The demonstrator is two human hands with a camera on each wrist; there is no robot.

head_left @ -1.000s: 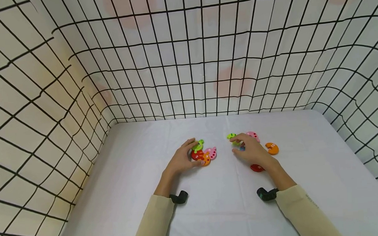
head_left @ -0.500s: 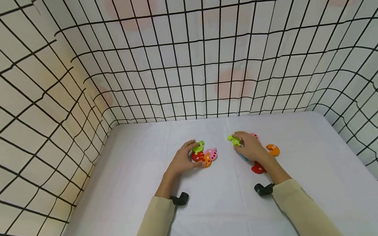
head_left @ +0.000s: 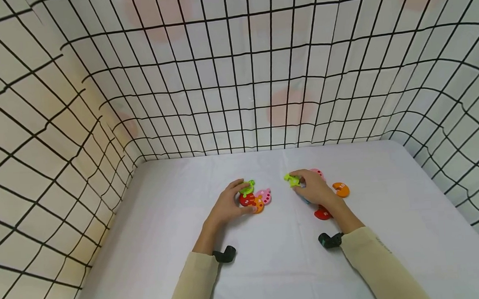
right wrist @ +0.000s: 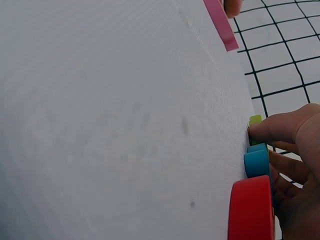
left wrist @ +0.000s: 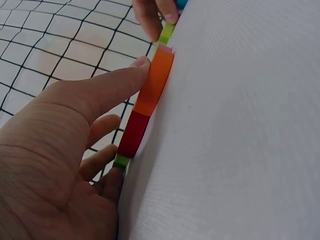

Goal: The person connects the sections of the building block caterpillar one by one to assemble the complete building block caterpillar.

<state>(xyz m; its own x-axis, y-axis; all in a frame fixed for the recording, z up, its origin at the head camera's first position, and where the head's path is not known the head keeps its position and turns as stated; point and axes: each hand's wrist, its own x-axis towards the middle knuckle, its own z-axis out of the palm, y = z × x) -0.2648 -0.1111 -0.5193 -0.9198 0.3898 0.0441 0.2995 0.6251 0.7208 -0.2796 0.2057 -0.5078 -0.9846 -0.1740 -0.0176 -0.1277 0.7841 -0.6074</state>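
Observation:
Flat coloured puzzle pieces lie on a white table (head_left: 270,265). My left hand (head_left: 243,195) grips a joined cluster: a green piece (head_left: 249,186), a red piece (head_left: 245,199), an orange piece (head_left: 259,206) and a pink piece (head_left: 265,195). In the left wrist view the thumb (left wrist: 115,85) presses the orange piece (left wrist: 155,82) beside the red piece (left wrist: 134,134). My right hand (head_left: 298,182) pinches a loose green piece (head_left: 291,179); its edge (right wrist: 255,121) shows at the fingertips. A blue piece (right wrist: 257,162) lies under that hand.
Around the right hand lie a pink piece (head_left: 319,172), an orange piece (head_left: 341,189) and a red piece (head_left: 321,214). Wire grid panels (head_left: 235,77) over cloth wall in the table at the back and both sides.
My right hand went from lying spread over the loose pieces to pinching the green piece and has drawn it slightly left. The left hand stays on its cluster.

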